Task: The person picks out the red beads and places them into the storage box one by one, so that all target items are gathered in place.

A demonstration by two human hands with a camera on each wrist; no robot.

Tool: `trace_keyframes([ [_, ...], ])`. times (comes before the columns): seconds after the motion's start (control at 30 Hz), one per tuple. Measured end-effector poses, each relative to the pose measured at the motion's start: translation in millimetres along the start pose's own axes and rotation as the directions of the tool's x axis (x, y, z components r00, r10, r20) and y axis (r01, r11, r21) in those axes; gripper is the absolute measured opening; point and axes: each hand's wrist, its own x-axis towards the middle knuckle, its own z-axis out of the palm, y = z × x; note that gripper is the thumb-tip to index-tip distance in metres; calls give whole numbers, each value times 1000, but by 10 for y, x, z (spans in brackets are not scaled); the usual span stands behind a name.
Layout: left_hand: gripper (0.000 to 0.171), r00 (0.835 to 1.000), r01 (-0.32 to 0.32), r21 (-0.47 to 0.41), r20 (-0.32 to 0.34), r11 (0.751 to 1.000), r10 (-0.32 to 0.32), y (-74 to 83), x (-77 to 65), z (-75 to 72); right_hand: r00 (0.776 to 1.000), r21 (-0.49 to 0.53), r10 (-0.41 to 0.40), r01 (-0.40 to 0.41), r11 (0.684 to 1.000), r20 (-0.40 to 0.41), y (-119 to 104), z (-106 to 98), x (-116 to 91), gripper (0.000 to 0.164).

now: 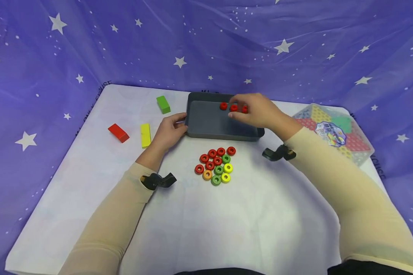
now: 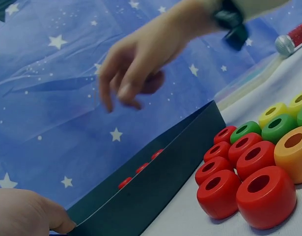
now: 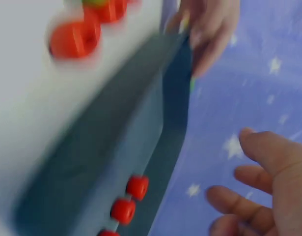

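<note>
A dark grey tray [image 1: 206,118] lies at the back of the table, with three red rings [image 1: 223,106] in a row along its far side. My left hand [image 1: 168,131] touches the tray's left end with fingertips and thumb. Over the tray's right part hovers my right hand [image 1: 256,110], its fingers loosely bent; both wrist views show nothing between them. In the head view it partly covers one red ring. In front of the tray sits a cluster of rings: several red rings [image 2: 266,196], several green rings [image 1: 216,180], two yellow rings [image 1: 228,168] and one orange ring [image 1: 207,175].
Left of the tray lie a green block [image 1: 163,104], a yellow block [image 1: 145,135] and a red block [image 1: 118,133]. A clear plastic box [image 1: 344,131] with coloured compartments stands at the right, partly behind the right forearm. A purple star-patterned cloth [image 1: 206,42] hangs behind the white table [image 1: 192,229].
</note>
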Motion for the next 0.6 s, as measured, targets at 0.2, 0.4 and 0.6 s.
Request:
trace_keyframes([
  [0.2, 53, 1000, -4, -8, 1, 1000, 4, 21, 1, -20, 981, -78, -37, 52, 996, 190, -302, 250, -491, 42],
  [0.4, 54, 1000, 2, -50, 10, 999, -1, -13, 10, -14, 982, -164, -25, 56, 985, 188, -327, 610, -641, 43],
  [0.6, 54, 1000, -5, -56, 12, 998, 5, -31, -7, 4, 983, -162, -62, 90, 983, 170, -289, 670, -650, 34],
])
